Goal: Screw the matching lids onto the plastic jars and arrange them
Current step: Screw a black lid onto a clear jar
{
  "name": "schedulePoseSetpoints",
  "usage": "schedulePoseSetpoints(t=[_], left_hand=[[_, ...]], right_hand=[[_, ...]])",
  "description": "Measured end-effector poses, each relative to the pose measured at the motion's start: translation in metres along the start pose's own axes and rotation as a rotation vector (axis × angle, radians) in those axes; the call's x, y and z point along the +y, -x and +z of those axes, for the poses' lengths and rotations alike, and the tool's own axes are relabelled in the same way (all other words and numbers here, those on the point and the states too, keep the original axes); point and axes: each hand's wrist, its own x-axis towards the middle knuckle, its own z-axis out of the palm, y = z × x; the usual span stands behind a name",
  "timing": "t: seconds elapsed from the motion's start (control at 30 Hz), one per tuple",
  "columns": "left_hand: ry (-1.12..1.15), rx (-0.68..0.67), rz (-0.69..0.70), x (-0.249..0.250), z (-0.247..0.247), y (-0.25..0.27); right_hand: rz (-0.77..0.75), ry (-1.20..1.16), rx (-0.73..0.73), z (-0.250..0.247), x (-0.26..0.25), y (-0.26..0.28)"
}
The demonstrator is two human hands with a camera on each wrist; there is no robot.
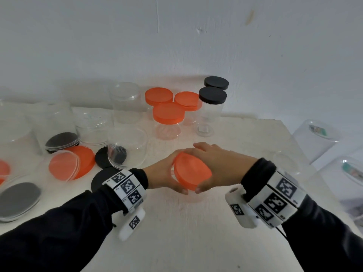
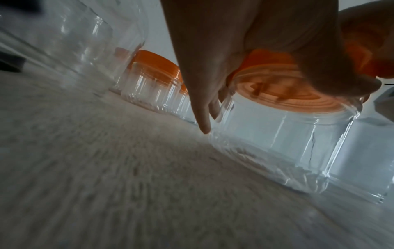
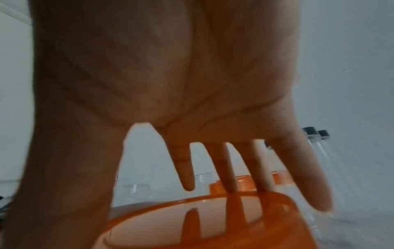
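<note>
Presently, head view: round orange plastic lid [image 1: 191,172] sits tilted under the right hand [image 1: 220,163]; left hand [image 1: 167,173] grips alongside, on the white counter [image 1: 196,232]. Left wrist view: clear plastic jar [image 2: 287,143] stands upright directly beneath the lid, thumb and fingers curled round its neck. Right wrist view: straight spread fingers [image 3: 228,171] rest on the lid; seating looks unfinished.

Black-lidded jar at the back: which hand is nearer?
Right. The right hand lies on the orange lid just in front of the black-lidded jar; the left hand, gripping the clear jar under that lid, sits further left.
</note>
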Motion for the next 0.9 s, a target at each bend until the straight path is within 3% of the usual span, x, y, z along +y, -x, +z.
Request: schedulePoseSetpoints(t=[0.47,0.9], left_hand=[[-0.007,-0.002,-0.004,-0.0047,-0.0004,-0.0048],[-0.021,-0.054,0.027,-0.0012,-0.0012,-0.0035]], right_hand=[[-0.067,0.076,-0.116,-0.0105,-0.0057,-0.0083],[-0.1,0.064,-0.092,-0.0058,-0.0023,-0.0092]])
